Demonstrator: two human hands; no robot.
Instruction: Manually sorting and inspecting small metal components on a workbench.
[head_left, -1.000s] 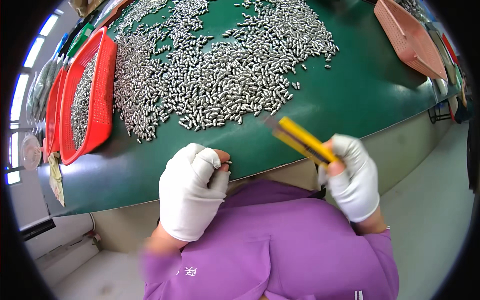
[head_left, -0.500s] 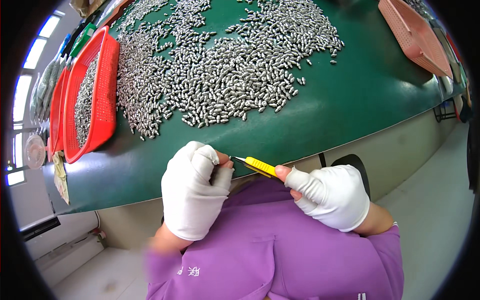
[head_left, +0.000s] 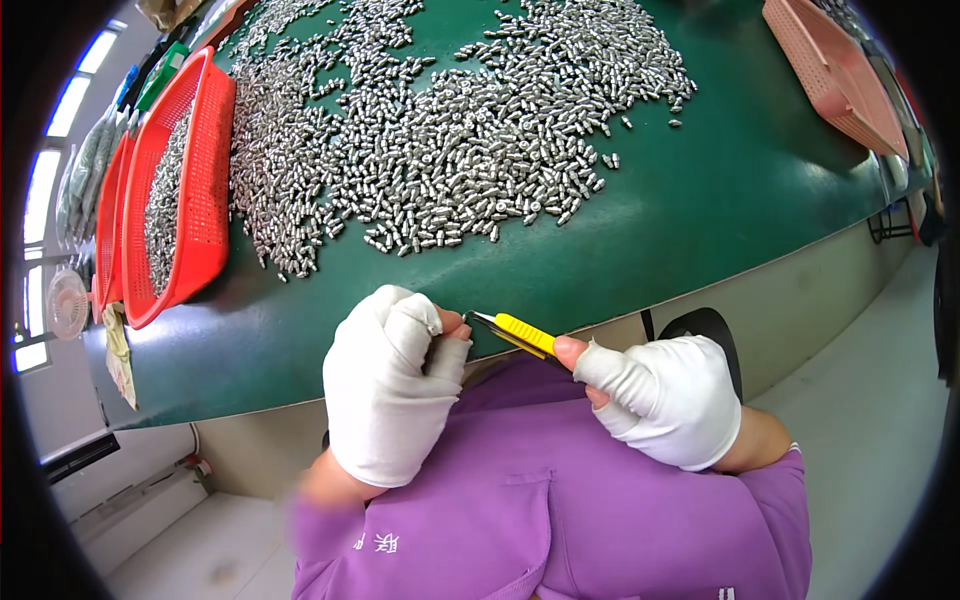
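My right hand (head_left: 665, 400), in a white fingertip-less glove, is closed around yellow-gripped tweezers (head_left: 525, 334). Their thin, dark-ended tip points left and meets the fingertips of my left hand (head_left: 395, 385). That hand wears a similar white glove, its thumb and forefinger pinched together. Whatever sits in the pinch is too small and too covered to make out. Both hands are held over the table's near edge, in front of my purple top. Beyond them, a broad spread of small silver metal fittings (head_left: 450, 165) lies loose on the green table (head_left: 650, 240).
A red perforated basket (head_left: 205, 215) holding more fittings stands at the left, with another red basket close behind it. A pink basket (head_left: 830, 75) stands at the far right. A pale cloth (head_left: 119, 360) hangs off the left table edge. A black chair back (head_left: 708, 325) shows below the table.
Both hands and the tweezers have shifted very slightly to the right. The tweezers' tip stays at the left fingertips, and the grip of each hand looks the same.
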